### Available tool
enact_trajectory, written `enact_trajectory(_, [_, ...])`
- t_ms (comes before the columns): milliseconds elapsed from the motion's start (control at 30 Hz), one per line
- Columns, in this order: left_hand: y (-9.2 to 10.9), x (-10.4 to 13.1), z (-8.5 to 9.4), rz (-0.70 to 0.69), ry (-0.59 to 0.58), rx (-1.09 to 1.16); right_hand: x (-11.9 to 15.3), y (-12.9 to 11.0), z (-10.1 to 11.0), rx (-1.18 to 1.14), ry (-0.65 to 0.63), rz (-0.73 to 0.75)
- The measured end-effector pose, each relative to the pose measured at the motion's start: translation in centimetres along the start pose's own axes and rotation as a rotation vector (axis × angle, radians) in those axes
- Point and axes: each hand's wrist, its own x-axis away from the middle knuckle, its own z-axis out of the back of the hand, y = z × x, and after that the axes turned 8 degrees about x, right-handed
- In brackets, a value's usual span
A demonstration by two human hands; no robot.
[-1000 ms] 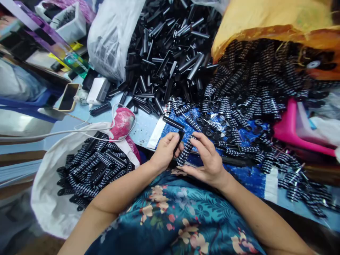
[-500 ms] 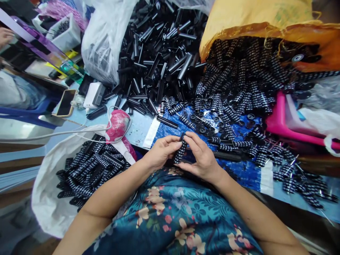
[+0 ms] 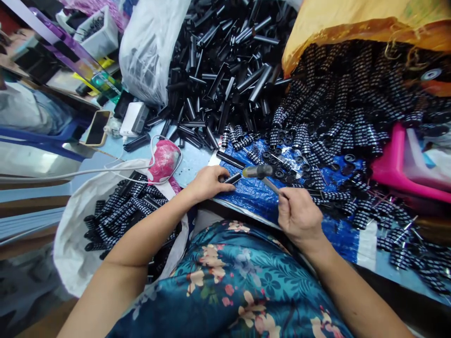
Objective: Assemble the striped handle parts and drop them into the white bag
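My left hand (image 3: 210, 183) is closed around a short black tube (image 3: 233, 179), whose shiny free end sticks out to the right over the blue sheet (image 3: 250, 199). The fingers hide the rest of the tube. In a fist, my right hand (image 3: 301, 215) grips the handle of a small hammer (image 3: 259, 171). The hammer head has a yellowish left end and hangs just right of and slightly above the tube's end, apart from it. Behind them, another plain black tube (image 3: 230, 159) lies on the sheet.
Plain black tubes (image 3: 225, 84) spill from a clear plastic bag (image 3: 146, 51). Pieces with white-patterned rows (image 3: 327, 108) pour from a yellow sack (image 3: 338, 28); black discs (image 3: 282, 159) lie before them. A white sack (image 3: 66, 249) of patterned pieces stands left, a pink bin (image 3: 391, 164) right.
My right hand has let go of the patterned piece, moved right and taken hold of a hammer. My left hand has shifted slightly up and left, holding a tube. The whole view has shifted a little.
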Motion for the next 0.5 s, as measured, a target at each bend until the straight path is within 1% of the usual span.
enact_trajectory(33, [-0.1,-0.2,-0.1,0.024,-0.029,0.013,-0.6,-0.2,-0.2,0.005,0.035,0.006])
enact_trajectory(67, [-0.1,-0.3,-0.2,0.036,-0.043,0.026,-1.0,-0.3,-0.5,0.024,0.039,0.025])
enact_trajectory(100, [-0.1,-0.4,-0.3,0.036,-0.044,0.036,-1.4,-0.3,-0.8,0.052,0.012,0.049])
enact_trajectory(167, [0.0,-0.7,-0.3,0.016,-0.040,0.038,-2.0,-0.3,-1.2,0.104,-0.095,0.090])
enact_trajectory(200, [0.0,-0.8,-0.2,0.007,-0.044,0.028,-2.1,-0.4,-1.2,0.111,-0.128,0.102])
enact_trajectory(233, [0.1,-1.0,-0.1,0.002,-0.057,0.012,-2.2,-0.5,-1.1,0.101,-0.132,0.108])
enact_trajectory(300, [0.2,-1.3,0.3,0.009,-0.104,-0.017,-2.2,-0.9,-0.8,0.046,-0.055,0.134])
enact_trajectory(367, [0.3,-1.8,0.5,0.019,-0.145,-0.025,-2.0,-1.5,-0.6,-0.025,0.017,0.196])
enact_trajectory(400, [0.3,-2.1,0.5,0.023,-0.158,-0.025,-1.9,-1.8,-0.6,-0.053,0.003,0.232])
enact_trajectory(433, [0.2,-2.3,0.4,0.029,-0.161,-0.030,-1.7,-2.1,-0.7,-0.070,-0.041,0.265])
enact_trajectory(500, [0.3,-2.8,0.0,0.041,-0.144,-0.075,-1.4,-2.5,-1.2,-0.084,-0.163,0.317])
